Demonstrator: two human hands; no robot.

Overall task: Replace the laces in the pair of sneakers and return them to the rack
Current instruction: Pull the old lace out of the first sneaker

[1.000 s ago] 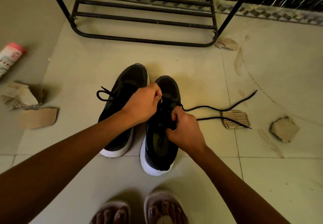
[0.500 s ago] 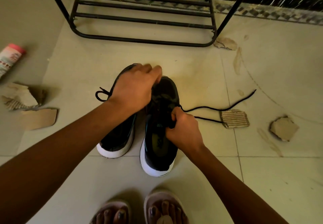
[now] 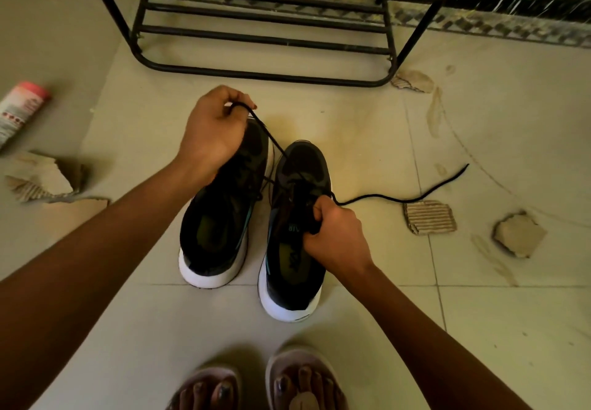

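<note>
left hand: fingers pinching black lace, taut above left sneaker; right hand: fingers gripping right sneaker tongue; rack far, on floor

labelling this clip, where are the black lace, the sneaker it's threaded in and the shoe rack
black lace (image 3: 380, 197), head view, loose stretch trailing off to the right
sneaker (image 3: 303, 158), head view, toe cap
shoe rack (image 3: 256, 74), head view, bottom front bar
</note>
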